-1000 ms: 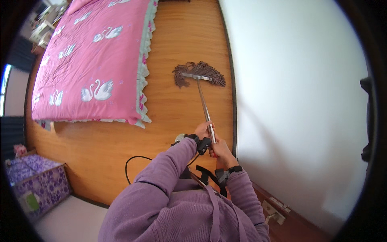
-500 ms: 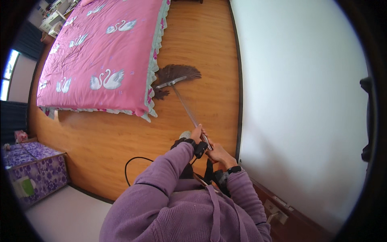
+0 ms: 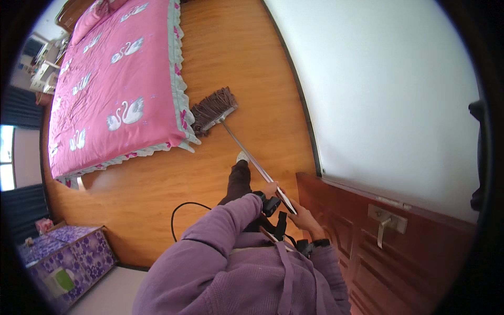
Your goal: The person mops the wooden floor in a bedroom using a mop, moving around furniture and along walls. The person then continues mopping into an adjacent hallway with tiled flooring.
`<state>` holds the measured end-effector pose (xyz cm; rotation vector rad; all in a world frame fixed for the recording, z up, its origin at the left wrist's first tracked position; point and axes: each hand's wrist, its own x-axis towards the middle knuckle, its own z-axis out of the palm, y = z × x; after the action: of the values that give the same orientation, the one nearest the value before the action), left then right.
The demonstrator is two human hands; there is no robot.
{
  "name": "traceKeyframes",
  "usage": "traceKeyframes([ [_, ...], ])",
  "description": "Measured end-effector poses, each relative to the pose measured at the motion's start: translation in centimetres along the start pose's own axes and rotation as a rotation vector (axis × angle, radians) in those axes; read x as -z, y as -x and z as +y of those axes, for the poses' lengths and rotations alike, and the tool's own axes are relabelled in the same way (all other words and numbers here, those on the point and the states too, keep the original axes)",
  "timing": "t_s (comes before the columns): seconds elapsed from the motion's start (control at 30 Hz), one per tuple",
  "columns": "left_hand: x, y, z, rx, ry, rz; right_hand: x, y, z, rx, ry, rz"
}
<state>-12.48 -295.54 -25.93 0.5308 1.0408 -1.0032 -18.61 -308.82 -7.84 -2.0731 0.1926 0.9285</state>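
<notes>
A flat mop with a brown fringed head (image 3: pixel 212 110) lies on the wooden floor (image 3: pixel 252 68), touching the frilled corner of the pink bedspread (image 3: pixel 121 84). Its thin metal handle (image 3: pixel 247 152) runs back toward me. My left hand (image 3: pixel 269 190), in a purple sleeve with a black wrist strap, grips the handle higher up. My right hand (image 3: pixel 303 216) holds the handle's near end just below it. One of my legs in dark trousers with a pale shoe (image 3: pixel 241 156) stands beside the handle.
A bed with a pink swan-patterned cover fills the left. A white wall (image 3: pixel 388 89) runs along the right, with a dark wooden door and its metal lever (image 3: pixel 386 223) at lower right. A purple flowered box (image 3: pixel 68 257) sits lower left. A black cable (image 3: pixel 181 215) loops on the floor.
The mop head has swept left across the floor to the bed's frilled corner. My view has turned, bringing the wooden door into sight at lower right.
</notes>
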Motion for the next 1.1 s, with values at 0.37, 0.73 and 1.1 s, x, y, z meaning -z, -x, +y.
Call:
traceKeyframes([
  [0.37, -1.2, 0.9, -14.5, 0.541, -0.371, -0.032, -4.5, 16.0, 5.9, -0.221, -0.547, 0.190],
  [0.73, -7.4, -0.1, -0.3, 0.133, -0.318, -0.187, 3.2, 2.9, -1.0, -0.233, -0.663, 0.084],
  [1.1, -7.9, 2.9, 22.3, -0.339, 0.323, -0.340, 8.1, -18.7, -17.0, -0.177, -0.556, -0.070],
])
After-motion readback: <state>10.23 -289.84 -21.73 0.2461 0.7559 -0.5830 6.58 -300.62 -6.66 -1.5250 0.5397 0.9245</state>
